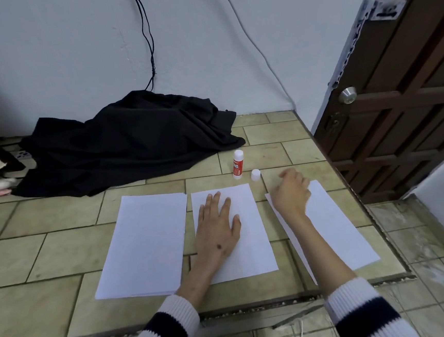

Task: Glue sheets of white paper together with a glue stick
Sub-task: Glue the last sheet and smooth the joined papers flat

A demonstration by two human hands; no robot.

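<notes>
Surface: tiled floor (60,236), raised step edge running along the near side.
Left stack: white paper stack (144,242), several sheets squared together, toward the left of the work area; likely the supply.
Middle sheet: white sheet (251,243), flat, just beside the stack, not overlapping it.
Left hand (216,226): palm down on the middle sheet, fingers (217,199) straight and spread; judged to be pinning the paper against sliding.
Right sheet: angled white sheet (336,228), skewed toward the right edge of the step, partly under the right forearm.
Right hand (292,191): raised above the far corner of the angled sheet, fingers loosely curled, holding nothing; blurred, apparently heading for the glue.
Glue stick (237,164): upright beyond the middle sheet, uncapped, red label.
Cap (255,175): just beside the glue stick, on the floor.
Background: black cloth (130,146) heaped against the far wall; brown door (402,93) at right.
</notes>
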